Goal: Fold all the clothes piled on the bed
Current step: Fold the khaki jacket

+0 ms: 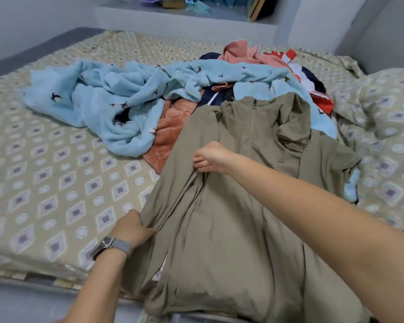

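An olive-green zip jacket (231,229) lies spread face up on the near part of the bed, its hem hanging over the front edge. My left hand (132,227), with a watch on the wrist, grips the jacket's left sleeve near its lower end. My right hand (211,158) reaches across and pinches the same sleeve higher up, near the chest. Behind the jacket lies the pile: a light blue fleece garment with small birds (117,99), an orange-brown fleece piece (170,134), a pink garment (240,53) and dark blue, red and white clothes (310,82).
The bed has a beige sheet with a diamond pattern (56,183); its left half is bare. A matching pillow (390,106) lies at the right. A grey ledge (184,19) with assorted items runs behind the bed. Floor shows at the bottom left.
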The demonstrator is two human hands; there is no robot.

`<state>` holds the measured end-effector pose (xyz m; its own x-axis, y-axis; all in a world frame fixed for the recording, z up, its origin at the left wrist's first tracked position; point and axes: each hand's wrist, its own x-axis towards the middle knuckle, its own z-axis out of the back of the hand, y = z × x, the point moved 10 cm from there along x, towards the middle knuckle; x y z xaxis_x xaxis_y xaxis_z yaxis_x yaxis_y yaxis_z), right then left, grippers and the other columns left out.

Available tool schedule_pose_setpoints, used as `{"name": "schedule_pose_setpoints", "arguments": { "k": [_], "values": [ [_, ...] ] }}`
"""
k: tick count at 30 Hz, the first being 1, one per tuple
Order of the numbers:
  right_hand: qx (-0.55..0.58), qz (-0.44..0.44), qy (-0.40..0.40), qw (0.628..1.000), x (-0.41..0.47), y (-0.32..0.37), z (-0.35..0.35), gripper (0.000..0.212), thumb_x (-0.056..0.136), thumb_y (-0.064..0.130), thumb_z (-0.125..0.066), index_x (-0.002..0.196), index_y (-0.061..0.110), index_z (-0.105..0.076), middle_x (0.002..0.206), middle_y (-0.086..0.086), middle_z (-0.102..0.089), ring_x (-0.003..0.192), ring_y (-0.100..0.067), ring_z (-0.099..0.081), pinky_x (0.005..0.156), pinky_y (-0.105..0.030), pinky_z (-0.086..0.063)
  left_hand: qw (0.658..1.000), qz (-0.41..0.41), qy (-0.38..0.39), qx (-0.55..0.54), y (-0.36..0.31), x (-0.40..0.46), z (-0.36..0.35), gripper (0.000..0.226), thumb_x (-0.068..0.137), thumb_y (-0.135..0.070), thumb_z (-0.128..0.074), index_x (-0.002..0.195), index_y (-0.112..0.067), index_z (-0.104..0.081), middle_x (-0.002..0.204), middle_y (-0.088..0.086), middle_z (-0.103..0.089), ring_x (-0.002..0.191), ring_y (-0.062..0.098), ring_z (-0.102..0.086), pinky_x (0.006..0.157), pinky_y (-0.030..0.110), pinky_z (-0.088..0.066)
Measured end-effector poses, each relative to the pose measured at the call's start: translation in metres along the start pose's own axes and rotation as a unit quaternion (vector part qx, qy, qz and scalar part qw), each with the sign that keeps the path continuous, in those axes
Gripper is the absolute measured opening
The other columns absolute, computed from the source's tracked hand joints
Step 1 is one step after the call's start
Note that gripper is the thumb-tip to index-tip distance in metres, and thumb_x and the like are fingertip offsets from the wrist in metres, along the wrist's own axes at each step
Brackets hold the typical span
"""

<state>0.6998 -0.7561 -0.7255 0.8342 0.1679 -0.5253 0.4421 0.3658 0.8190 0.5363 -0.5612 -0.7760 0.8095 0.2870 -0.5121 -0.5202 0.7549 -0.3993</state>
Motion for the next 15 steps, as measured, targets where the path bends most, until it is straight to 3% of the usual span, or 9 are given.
{"name": "schedule_pose_setpoints", "arguments": {
  "k": [2, 4, 6, 7, 9, 11, 13, 15],
  "values": [
    [-0.023, -0.004, -0.006, 1.000, 0.005, -0.004, -0.015, 0.023, 0.095, 0.019, -0.059, 0.110, 0.002, -0.054, 0.117, -0.014, -0.059, 0.097, -0.025, -0.060, 0.083, -0.038, -0.054, 0.995, -0.028, -0.070, -0.065, -0.006, 0.003, 0.021, 0.016, 0.087, -0.021, -0.064, 0.091, -0.005, -0.062, 0.093, 0.013, -0.064, 0.083, 0.025, -0.058, 0.065, 0.027, -0.037],
    [-0.007, -0.023, 0.014, 1.000, 0.007, -0.007, -0.031, 0.054, 0.089, 0.038, -0.067, 0.128, 0.006, -0.047, 0.125, -0.009, -0.056, 0.109, -0.025, -0.060, 0.076, -0.040, -0.056, 0.965, -0.065, -0.109, -0.231, -0.017, -0.007, 0.042, 0.014, 0.088, -0.019, -0.066, 0.095, -0.008, -0.070, 0.092, 0.008, -0.070, 0.091, 0.024, -0.065, 0.071, 0.028, -0.044],
    [0.023, -0.042, 0.044, 0.998, 0.005, -0.007, -0.047, 0.074, 0.079, 0.057, -0.070, 0.132, 0.012, -0.045, 0.124, -0.007, -0.056, 0.111, -0.026, -0.059, 0.074, -0.042, -0.057, 0.907, -0.134, -0.061, -0.396, -0.042, -0.022, 0.052, 0.019, 0.083, -0.016, -0.073, 0.102, -0.017, -0.071, 0.095, -0.001, -0.074, 0.092, 0.016, -0.068, 0.079, 0.028, -0.052],
    [0.035, -0.037, 0.045, 0.998, 0.003, -0.003, -0.051, 0.078, 0.074, 0.062, -0.072, 0.130, 0.013, -0.047, 0.118, -0.006, -0.057, 0.107, -0.025, -0.060, 0.071, -0.041, -0.057, 0.886, -0.186, -0.024, -0.424, -0.060, -0.033, 0.055, 0.029, 0.077, -0.012, -0.077, 0.103, -0.023, -0.070, 0.095, -0.007, -0.075, 0.091, 0.009, -0.068, 0.080, 0.023, -0.052],
    [0.038, -0.006, 0.018, 0.999, 0.006, 0.007, -0.051, 0.076, 0.071, 0.053, -0.079, 0.124, 0.007, -0.051, 0.108, -0.006, -0.061, 0.093, -0.021, -0.063, 0.062, -0.028, -0.056, 0.888, -0.296, 0.026, -0.350, -0.096, -0.058, 0.052, 0.047, 0.071, -0.004, -0.072, 0.107, -0.032, -0.066, 0.096, -0.016, -0.072, 0.089, -0.006, -0.063, 0.080, 0.009, -0.046],
    [0.009, 0.024, -0.027, 0.999, 0.007, 0.013, -0.044, 0.049, 0.079, 0.026, -0.079, 0.110, 0.000, -0.052, 0.093, -0.007, -0.061, 0.077, -0.018, -0.061, 0.048, -0.019, -0.048, 0.884, -0.355, 0.096, -0.290, -0.122, -0.075, 0.030, 0.053, 0.076, 0.004, -0.069, 0.115, -0.031, -0.065, 0.102, -0.009, -0.069, 0.091, -0.005, -0.059, 0.085, 0.007, -0.042],
    [-0.009, 0.023, -0.059, 0.998, 0.002, 0.014, -0.032, 0.019, 0.084, 0.005, -0.068, 0.084, 0.005, -0.049, 0.069, -0.008, -0.055, 0.056, -0.016, -0.053, 0.039, -0.018, -0.038, 0.869, -0.330, 0.179, -0.322, -0.130, -0.083, 0.009, 0.036, 0.087, 0.000, -0.065, 0.116, -0.022, -0.068, 0.101, 0.000, -0.067, 0.088, 0.003, -0.060, 0.083, 0.014, -0.047],
    [0.041, 0.022, -0.073, 0.996, 0.002, 0.013, -0.016, 0.023, 0.086, -0.001, -0.061, 0.070, 0.009, -0.048, 0.046, -0.004, -0.055, 0.039, -0.012, -0.052, 0.035, -0.015, -0.037, 0.856, -0.236, 0.223, -0.402, -0.125, -0.078, -0.003, 0.020, 0.096, -0.011, -0.056, 0.112, -0.014, -0.067, 0.097, 0.004, -0.067, 0.071, 0.008, -0.064, 0.060, 0.019, -0.054]
  ]
}}
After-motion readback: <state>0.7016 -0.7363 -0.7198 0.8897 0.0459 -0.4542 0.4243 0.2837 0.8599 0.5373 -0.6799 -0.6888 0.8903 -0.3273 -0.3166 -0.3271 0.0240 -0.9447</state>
